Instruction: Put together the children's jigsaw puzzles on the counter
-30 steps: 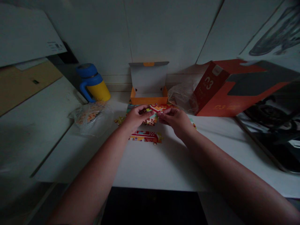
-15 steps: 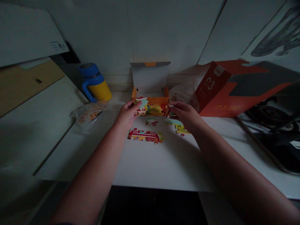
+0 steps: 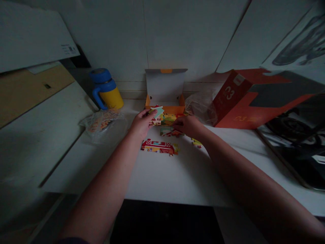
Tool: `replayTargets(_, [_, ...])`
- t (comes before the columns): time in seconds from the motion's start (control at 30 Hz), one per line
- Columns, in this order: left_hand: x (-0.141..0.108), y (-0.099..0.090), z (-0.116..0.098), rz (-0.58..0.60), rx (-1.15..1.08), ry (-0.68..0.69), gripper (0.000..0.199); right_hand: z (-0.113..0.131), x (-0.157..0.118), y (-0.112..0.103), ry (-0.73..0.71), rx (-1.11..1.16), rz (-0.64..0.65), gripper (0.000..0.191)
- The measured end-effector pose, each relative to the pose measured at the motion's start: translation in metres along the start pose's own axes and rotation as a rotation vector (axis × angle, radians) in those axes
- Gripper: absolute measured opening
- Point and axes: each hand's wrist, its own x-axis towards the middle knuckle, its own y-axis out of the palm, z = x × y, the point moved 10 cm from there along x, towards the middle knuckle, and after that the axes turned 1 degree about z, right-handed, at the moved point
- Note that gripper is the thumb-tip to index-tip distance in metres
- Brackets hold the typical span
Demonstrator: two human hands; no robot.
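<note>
Several puzzle pieces [image 3: 157, 111] are gripped in a small stack by my left hand [image 3: 142, 123], its thumb on top, just in front of the orange box. My right hand [image 3: 189, 125] is closed on a reddish puzzle piece [image 3: 177, 133], held low beside a pale green piece [image 3: 165, 130] on the table. Nearer to me lies a joined strip of puzzle pieces [image 3: 159, 147] with a red barn picture. Yellow-green pieces [image 3: 196, 142] show below my right wrist, which hides part of that group. Behind both hands is a yellow picture section [image 3: 168, 119].
An open orange box [image 3: 166, 109] stands against the wall. To the left are a blue and yellow jug [image 3: 108, 89] and a clear bag of sticks [image 3: 101, 123]. A plastic bag [image 3: 200, 106], a large red box [image 3: 236, 105] and a black stove [image 3: 297, 152] are on the right.
My right hand has moved left and down with the reddish piece, to beside the pale green piece. My left hand still holds its stack. The view has shifted slightly.
</note>
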Motion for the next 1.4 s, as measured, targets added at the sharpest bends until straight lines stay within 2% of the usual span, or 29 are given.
replayTargets(0.2, [-0.002, 0.002, -0.001, 0.004, -0.007, -0.016, 0.047, 0.011, -0.001, 0.013, -0.028, -0.045, 0.002, 0.015])
replayTargets(0.37, [0.0, 0.0, 0.0, -0.003, -0.011, -0.008, 0.047, 0.018, -0.017, 0.004, -0.141, -0.115, -0.059, 0.021])
replayTargets(0.5, [0.0, -0.001, 0.001, -0.006, -0.003, -0.006, 0.047, 0.027, -0.028, 0.008, -0.299, -0.099, 0.079, 0.027])
replayTargets(0.57, [0.0, 0.0, 0.0, -0.002, -0.005, -0.005, 0.046, 0.029, -0.031, 0.01, -0.334, -0.113, 0.124, 0.028])
replayTargets(0.8, [-0.003, 0.0, -0.004, -0.004, 0.008, 0.001, 0.041, 0.037, -0.033, 0.008, -0.288, -0.192, 0.09, 0.021])
replayTargets(1.07, [-0.002, 0.001, -0.002, 0.01, 0.013, -0.001, 0.045, 0.039, -0.03, 0.016, -0.164, -0.329, 0.09, 0.03])
replayTargets(1.4, [-0.001, 0.001, -0.004, 0.006, -0.021, 0.009, 0.037, 0.047, -0.029, 0.021, -0.215, -0.362, 0.088, 0.031])
